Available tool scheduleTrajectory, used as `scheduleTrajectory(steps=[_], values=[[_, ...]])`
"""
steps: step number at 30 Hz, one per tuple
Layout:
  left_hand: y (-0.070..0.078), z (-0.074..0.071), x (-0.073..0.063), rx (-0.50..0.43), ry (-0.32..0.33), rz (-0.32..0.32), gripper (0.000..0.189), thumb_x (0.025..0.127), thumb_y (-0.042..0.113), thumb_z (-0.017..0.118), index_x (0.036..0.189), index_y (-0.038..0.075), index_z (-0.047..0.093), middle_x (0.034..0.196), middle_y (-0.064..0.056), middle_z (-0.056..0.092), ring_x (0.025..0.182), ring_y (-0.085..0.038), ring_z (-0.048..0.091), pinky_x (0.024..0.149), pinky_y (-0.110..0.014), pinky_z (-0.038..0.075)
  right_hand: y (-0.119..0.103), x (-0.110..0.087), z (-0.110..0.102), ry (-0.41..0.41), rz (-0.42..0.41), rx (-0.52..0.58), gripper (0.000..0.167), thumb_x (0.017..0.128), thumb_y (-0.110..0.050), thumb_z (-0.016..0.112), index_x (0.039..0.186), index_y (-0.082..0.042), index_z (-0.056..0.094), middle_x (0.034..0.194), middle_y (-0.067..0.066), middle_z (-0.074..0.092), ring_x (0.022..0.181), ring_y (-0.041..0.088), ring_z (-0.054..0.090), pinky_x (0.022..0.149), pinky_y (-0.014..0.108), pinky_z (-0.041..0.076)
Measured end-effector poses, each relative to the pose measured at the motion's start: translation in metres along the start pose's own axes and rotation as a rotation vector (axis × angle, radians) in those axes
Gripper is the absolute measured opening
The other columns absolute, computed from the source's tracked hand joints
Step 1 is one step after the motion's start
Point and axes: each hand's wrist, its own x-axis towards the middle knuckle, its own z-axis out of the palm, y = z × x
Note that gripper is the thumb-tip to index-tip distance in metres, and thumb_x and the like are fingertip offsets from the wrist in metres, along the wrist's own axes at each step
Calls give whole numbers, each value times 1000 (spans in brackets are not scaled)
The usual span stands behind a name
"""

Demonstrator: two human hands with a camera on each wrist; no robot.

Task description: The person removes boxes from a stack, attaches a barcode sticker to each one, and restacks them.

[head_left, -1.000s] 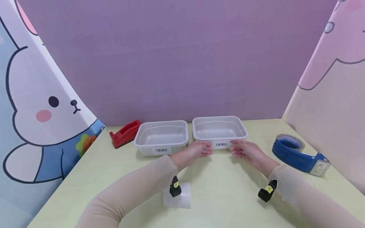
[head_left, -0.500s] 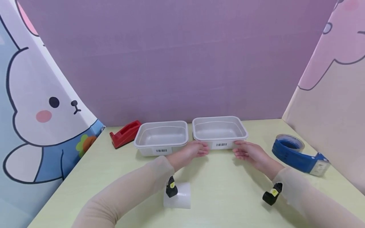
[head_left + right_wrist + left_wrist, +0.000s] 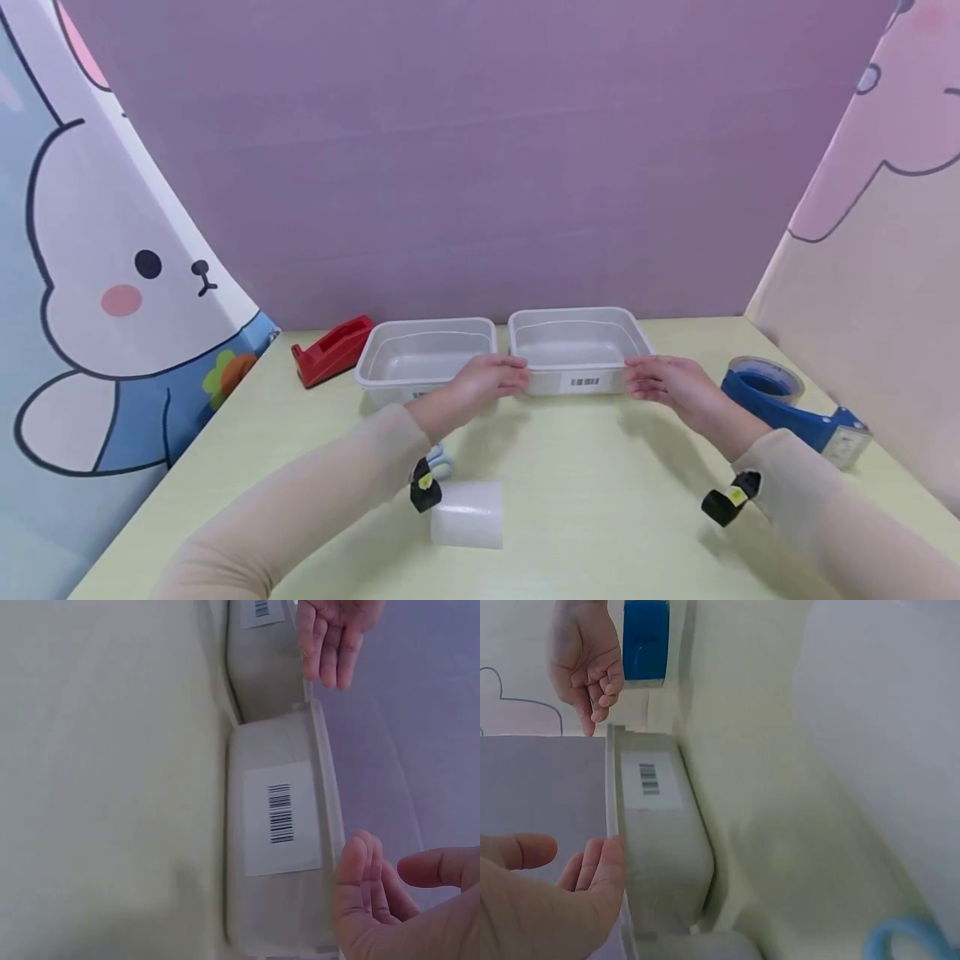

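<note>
Two white plastic boxes stand side by side at the back: a left box [image 3: 427, 354] and a right box [image 3: 585, 342]. My left hand [image 3: 483, 382] is at the right box's front left corner, partly covering the left box. At that box's front right corner is my right hand [image 3: 671, 383]. Fingers of both hands are extended, slightly bent, with thumbs apart, as the left hand [image 3: 555, 900] shows in the left wrist view and the right hand [image 3: 397, 907] in the right wrist view. Whether fingertips touch the rim, I cannot tell. A barcode label [image 3: 281, 817] marks the right box's front.
A red tape dispenser [image 3: 332, 350] lies left of the boxes. At the right is a blue tape gun [image 3: 787, 412] with a tape roll. A white roll [image 3: 468, 515] lies near the front, with light blue loops [image 3: 442, 464], partly hidden by my left sleeve, behind it.
My hands have moved apart, left hand to the left, right hand to the right, and slightly up. The light blue loops have come into view beside my left sleeve. The boxes look unmoved.
</note>
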Motion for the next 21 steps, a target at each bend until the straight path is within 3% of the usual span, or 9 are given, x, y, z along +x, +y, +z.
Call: scheduleTrajectory(steps=[8, 12, 17, 19, 21], values=[[9, -35, -5, 62, 27, 81, 42, 95, 0, 50, 135, -10, 47, 136, -26, 54, 128, -35, 52, 109, -40, 43, -16, 7, -9, 40, -87, -30, 38, 101, -10, 46, 131, 13, 44, 86, -7, 71, 83, 5, 68, 82, 20, 57], [7, -55, -5, 122, 66, 109, 44, 96, 5, 50, 138, -5, 46, 139, -24, 52, 131, -33, 50, 112, -40, 41, -19, 18, -17, 109, -114, -103, 46, 100, -12, 49, 136, 15, 39, 83, -15, 69, 83, -1, 66, 80, 16, 55], [3, -82, -7, 216, 136, 98, 45, 98, 13, 53, 142, 4, 46, 143, -15, 52, 135, -30, 45, 116, -42, 34, -23, 34, -27, 194, -141, -151, 53, 99, -14, 51, 139, 17, 35, 79, -23, 64, 79, -7, 63, 80, 13, 54], [3, -94, -9, 228, 168, 99, 46, 98, 13, 53, 143, 5, 45, 145, -15, 49, 136, -30, 43, 117, -44, 32, -23, 39, -31, 218, -142, -178, 54, 98, -14, 51, 140, 17, 35, 84, -21, 62, 78, -9, 61, 79, 11, 53], [3, -107, -12, 245, 188, 117, 48, 99, 12, 51, 145, 3, 42, 148, -17, 44, 138, -31, 40, 118, -45, 30, -22, 44, -33, 234, -128, -223, 54, 99, -16, 50, 140, 15, 35, 97, -10, 65, 80, -10, 59, 79, 9, 52]])
